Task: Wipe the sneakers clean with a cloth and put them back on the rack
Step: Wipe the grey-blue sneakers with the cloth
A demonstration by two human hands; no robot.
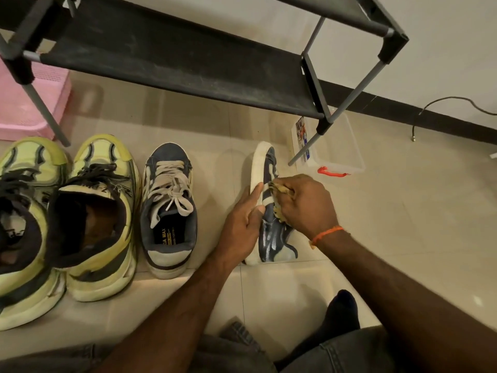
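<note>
With the left hand (243,224) clamped on the tipped sneaker (269,211) and the right hand (304,203) bunching the cloth (279,195), short firm strokes along the side would probably work best.

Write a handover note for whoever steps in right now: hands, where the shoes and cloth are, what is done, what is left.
Left hand: grip on the white sole edge of the tipped navy sneaker, steadying it on its side on the floor.
Right hand: bunched yellow cloth pressed against that sneaker's upper, mid-wipe.
Its mate, the upright navy sneaker, stands on the floor to the left; the pair of yellow-green sneakers sits further left.
Shoe rack: the visible shelves hold no shoes.
Done: nothing is back on the rack.
Left: finish this wipe; I cannot tell whether the other three are clean; then rack all four.
</note>
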